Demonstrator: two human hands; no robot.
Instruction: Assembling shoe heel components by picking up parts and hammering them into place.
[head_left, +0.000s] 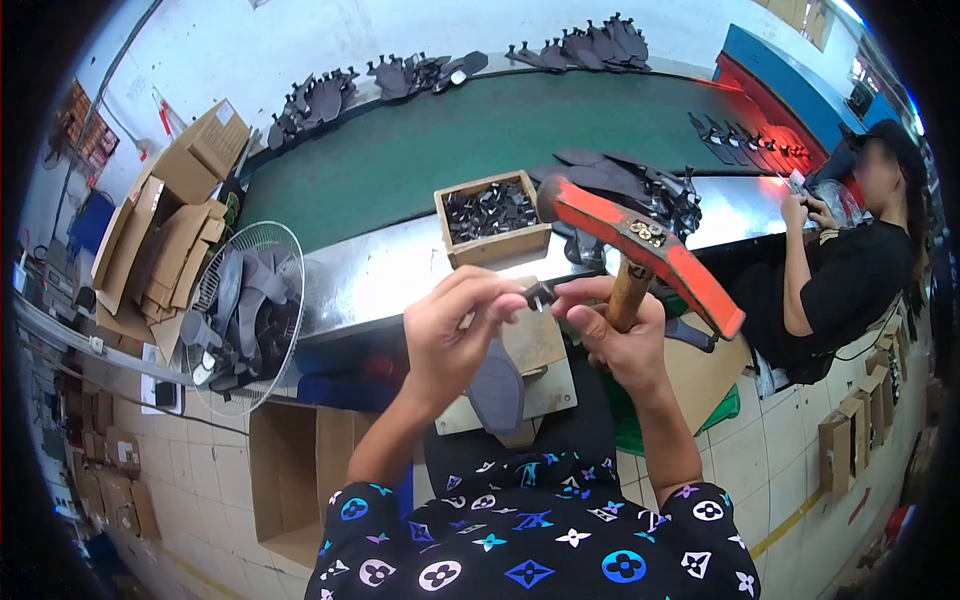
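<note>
Between the fingertips of my left hand (458, 325) is a small black part (541, 294) with a shiny metal bit. My right hand (632, 345) is closed around the wooden handle of a hammer (690, 280) with an orange-red head. Its thumb and forefinger reach the other side of the small part; whether they grip it too is unclear. Below my hands, a dark grey flat paddle-shaped piece (495, 388) lies over a wooden block (535, 345) and a pale plate (562, 390). Just beyond stands a wooden box (497, 248) with many small black parts in it.
A green conveyor belt (400, 150) carries piles of dark grey pieces (605, 45). More lie right of the wooden box. At left are a round wire fan guard (298, 270) and cardboard boxes (205, 150). A person in black (850, 255) sits working at right.
</note>
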